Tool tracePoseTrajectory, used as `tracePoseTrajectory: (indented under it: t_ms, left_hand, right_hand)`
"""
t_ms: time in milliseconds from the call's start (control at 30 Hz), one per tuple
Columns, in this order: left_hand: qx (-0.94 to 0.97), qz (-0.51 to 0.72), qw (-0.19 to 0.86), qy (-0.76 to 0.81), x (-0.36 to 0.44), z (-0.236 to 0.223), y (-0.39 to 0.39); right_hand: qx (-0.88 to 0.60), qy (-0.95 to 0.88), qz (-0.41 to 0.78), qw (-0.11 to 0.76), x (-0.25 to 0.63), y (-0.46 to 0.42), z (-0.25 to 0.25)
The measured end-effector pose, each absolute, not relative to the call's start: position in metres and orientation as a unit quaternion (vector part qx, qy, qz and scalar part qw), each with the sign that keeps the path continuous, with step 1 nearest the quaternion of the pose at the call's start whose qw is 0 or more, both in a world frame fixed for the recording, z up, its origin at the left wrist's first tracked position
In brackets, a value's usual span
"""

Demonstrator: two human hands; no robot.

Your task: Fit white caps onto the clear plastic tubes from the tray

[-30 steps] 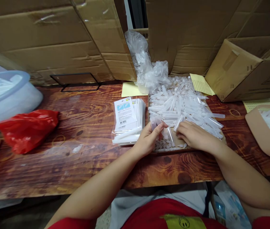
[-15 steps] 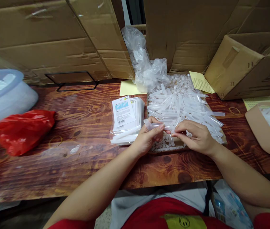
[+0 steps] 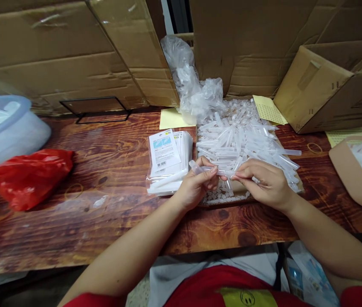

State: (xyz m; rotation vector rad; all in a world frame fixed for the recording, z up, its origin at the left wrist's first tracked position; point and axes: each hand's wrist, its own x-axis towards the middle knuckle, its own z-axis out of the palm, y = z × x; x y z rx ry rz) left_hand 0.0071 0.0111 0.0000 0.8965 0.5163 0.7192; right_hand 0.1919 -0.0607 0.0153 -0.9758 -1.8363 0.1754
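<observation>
Above the near edge of the pile, my left hand (image 3: 196, 187) is closed round a translucent plastic tube (image 3: 222, 172), held roughly level. One end of it sticks out to the left past my thumb. At the tube's other end, my right hand (image 3: 264, 184) pinches with thumb and forefinger; any small part between these fingertips is hidden. Under and behind both hands lies a shallow cardboard tray heaped with similar tubes (image 3: 222, 138) and small white pieces (image 3: 221, 198). Just left of my left hand rests a stack of printed clear packets (image 3: 166, 160).
A red plastic bag (image 3: 33, 175) and a pale blue basin (image 3: 4, 123) are at the left. Behind the stack stands a black wire frame (image 3: 96, 119). Crumpled clear plastic (image 3: 196, 91) borders the tray. At right are an open carton (image 3: 318, 94) and a tan container (image 3: 343, 175) of white pieces.
Both hands keep hold of the tube in nearly the same place. My right fingertips have shifted slightly along its right end, and the view has moved a little.
</observation>
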Motion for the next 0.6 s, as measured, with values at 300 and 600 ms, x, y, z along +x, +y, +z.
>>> tracePoseTrajectory:
  t_ms: [300,600]
  left_hand:
    - [0.463,0.357,0.774,0.242,0.007,-0.004,0.011]
    - [0.475,0.382,0.759,0.231,0.007,-0.004,0.004]
  right_hand:
    - [-0.442,-0.702,0.189,0.525,0.191,-0.057,0.007]
    - [-0.432,-0.678,0.216,0.554,0.183,-0.055,0.002]
